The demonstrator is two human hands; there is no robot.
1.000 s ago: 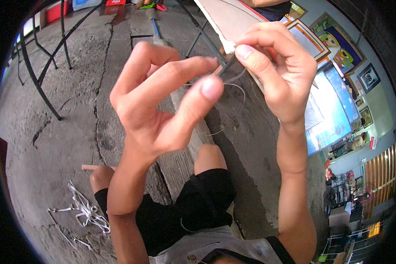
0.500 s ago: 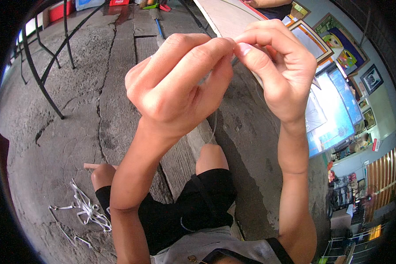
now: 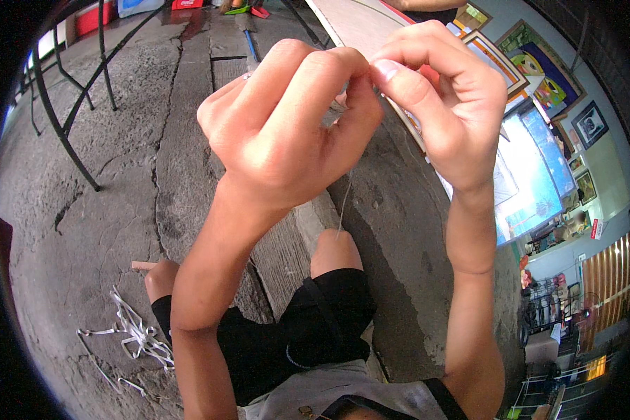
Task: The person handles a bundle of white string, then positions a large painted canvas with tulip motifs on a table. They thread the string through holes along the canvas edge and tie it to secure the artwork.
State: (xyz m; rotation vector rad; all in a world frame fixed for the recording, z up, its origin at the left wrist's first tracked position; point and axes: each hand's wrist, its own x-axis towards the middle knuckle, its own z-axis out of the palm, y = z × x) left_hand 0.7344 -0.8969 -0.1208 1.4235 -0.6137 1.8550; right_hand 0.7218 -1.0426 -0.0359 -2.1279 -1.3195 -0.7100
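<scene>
My left hand (image 3: 294, 119) is raised in front of me, its fingers curled into a pinch. My right hand (image 3: 448, 98) pinches with thumb and forefinger, and the two sets of fingertips meet. Below my left hand a thin pale strand (image 3: 344, 203) hangs down toward my knee; it appears to come out of that hand. Whatever lies between the touching fingertips is too small to make out. Both hands are above my lap, clear of the black shorts (image 3: 294, 329).
White flat straps (image 3: 141, 336) lie tangled on the cracked concrete floor at the left. A black metal frame (image 3: 70, 119) stands at upper left. A pale tabletop (image 3: 350, 28) reaches in from the top, with another person's arm (image 3: 427, 5) beyond it. Framed pictures (image 3: 591, 126) line the right side.
Both hands have risen slightly, fingertips still together. My left wrist and fingers have turned a little, and the hanging strand shows more plainly below that hand.
</scene>
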